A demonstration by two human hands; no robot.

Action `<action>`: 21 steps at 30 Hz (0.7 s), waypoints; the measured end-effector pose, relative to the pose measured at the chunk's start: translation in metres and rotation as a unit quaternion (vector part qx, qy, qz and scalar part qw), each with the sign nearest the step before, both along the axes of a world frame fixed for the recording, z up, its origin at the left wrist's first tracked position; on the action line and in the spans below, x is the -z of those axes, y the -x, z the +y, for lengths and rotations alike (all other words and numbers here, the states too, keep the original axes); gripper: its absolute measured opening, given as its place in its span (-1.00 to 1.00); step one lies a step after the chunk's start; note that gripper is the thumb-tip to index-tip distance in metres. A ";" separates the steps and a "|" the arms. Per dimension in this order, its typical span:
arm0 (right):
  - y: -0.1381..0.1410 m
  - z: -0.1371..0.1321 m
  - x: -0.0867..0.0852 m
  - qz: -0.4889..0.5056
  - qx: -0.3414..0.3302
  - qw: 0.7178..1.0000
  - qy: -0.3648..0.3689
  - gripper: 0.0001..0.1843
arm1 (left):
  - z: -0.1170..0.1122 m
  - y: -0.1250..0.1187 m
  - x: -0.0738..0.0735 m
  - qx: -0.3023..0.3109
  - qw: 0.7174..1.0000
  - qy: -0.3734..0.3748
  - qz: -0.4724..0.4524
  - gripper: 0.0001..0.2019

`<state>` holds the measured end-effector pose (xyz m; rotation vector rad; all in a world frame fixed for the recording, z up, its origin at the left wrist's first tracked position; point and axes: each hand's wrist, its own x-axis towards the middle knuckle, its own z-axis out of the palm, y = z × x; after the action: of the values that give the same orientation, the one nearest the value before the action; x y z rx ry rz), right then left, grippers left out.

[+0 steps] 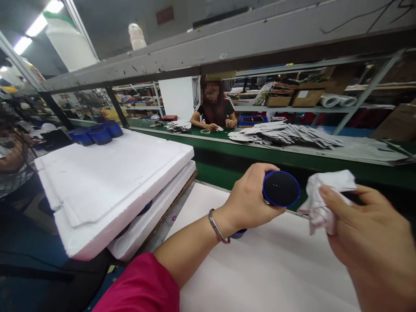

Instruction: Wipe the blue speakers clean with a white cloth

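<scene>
The left hand (251, 199) is wrapped around a blue cylindrical speaker (281, 189), holding it above the white work surface (260, 268). Just right of the speaker, the right hand (367, 242) pinches a crumpled white cloth (325, 199). Stacked foam trays (107, 186) lie well left of the speaker.

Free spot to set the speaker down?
Bare: white bench below the speaker, between foam stack and green belt. Stack top is also free, except blue speakers at the far corner. Crowded: paper piles beyond the belt.
</scene>
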<state>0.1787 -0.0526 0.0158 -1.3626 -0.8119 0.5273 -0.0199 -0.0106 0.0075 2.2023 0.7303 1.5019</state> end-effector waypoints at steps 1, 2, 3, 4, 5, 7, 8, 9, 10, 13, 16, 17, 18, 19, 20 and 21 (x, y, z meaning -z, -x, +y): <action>-0.007 0.001 -0.003 0.020 0.001 1.000 -0.009 -0.16 | 0.000 0.001 0.000 0.000 1.000 -0.008 -0.005 -0.47; -0.011 -0.001 -0.006 0.037 -0.008 0.999 -0.017 -0.13 | 0.000 0.001 0.000 -0.001 1.000 -0.013 -0.006 -0.47; -0.012 -0.005 -0.008 0.048 -0.023 0.998 -0.021 -0.13 | 0.001 0.001 0.000 -0.002 1.000 -0.015 -0.006 -0.47; -0.010 -0.011 -0.009 0.055 -0.045 0.997 -0.018 -0.14 | 0.001 0.001 0.001 -0.004 1.000 -0.017 -0.005 -0.47; -0.005 -0.018 -0.010 0.052 -0.065 0.996 -0.011 -0.17 | 0.001 0.000 0.002 -0.004 1.000 -0.018 -0.002 -0.47; 0.011 -0.033 -0.009 0.002 -0.078 0.997 -0.009 -0.29 | 0.000 -0.001 0.003 -0.004 1.000 -0.026 0.001 -0.48; 0.018 -0.038 -0.009 -0.040 -0.070 0.997 -0.015 -0.36 | 0.000 -0.001 0.004 -0.005 1.000 -0.029 0.001 -0.48; 0.025 -0.042 -0.010 -0.081 -0.063 0.994 -0.023 -0.41 | -0.001 -0.002 0.005 -0.007 1.000 -0.030 0.000 -0.48; 0.028 -0.043 -0.011 -0.113 -0.067 0.991 -0.028 -0.45 | -0.001 -0.002 0.005 -0.010 1.000 -0.028 -0.002 -0.48; 0.017 -0.034 -0.017 -0.136 -0.163 0.977 0.020 -0.39 | -0.004 -0.005 0.008 -0.018 1.000 0.003 -0.016 -0.46; -0.014 -0.023 -0.022 -0.173 -0.292 0.927 0.162 -0.25 | -0.008 -0.008 0.007 -0.009 0.998 0.048 -0.039 -0.44; -0.024 -0.020 -0.022 -0.184 -0.319 0.908 0.199 -0.22 | -0.009 -0.008 0.007 -0.007 0.997 0.059 -0.047 -0.43; -0.031 -0.019 -0.021 -0.188 -0.336 0.897 0.216 -0.20 | -0.010 -0.008 0.006 -0.008 0.996 0.066 -0.052 -0.42; -0.036 -0.019 -0.020 -0.185 -0.340 0.898 0.208 -0.19 | -0.011 -0.008 0.004 -0.012 0.996 0.071 -0.053 -0.42; -0.038 -0.019 -0.018 -0.174 -0.329 0.911 0.180 -0.19 | -0.011 -0.008 0.003 -0.017 0.996 0.076 -0.052 -0.42; -0.038 -0.020 -0.017 -0.160 -0.300 0.930 0.137 -0.20 | -0.011 -0.008 0.003 -0.021 0.995 0.081 -0.048 -0.42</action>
<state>0.2162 -0.0727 0.0328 -1.4675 -1.4883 0.9344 -0.0117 -0.0219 0.0049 1.9936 0.8407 1.5025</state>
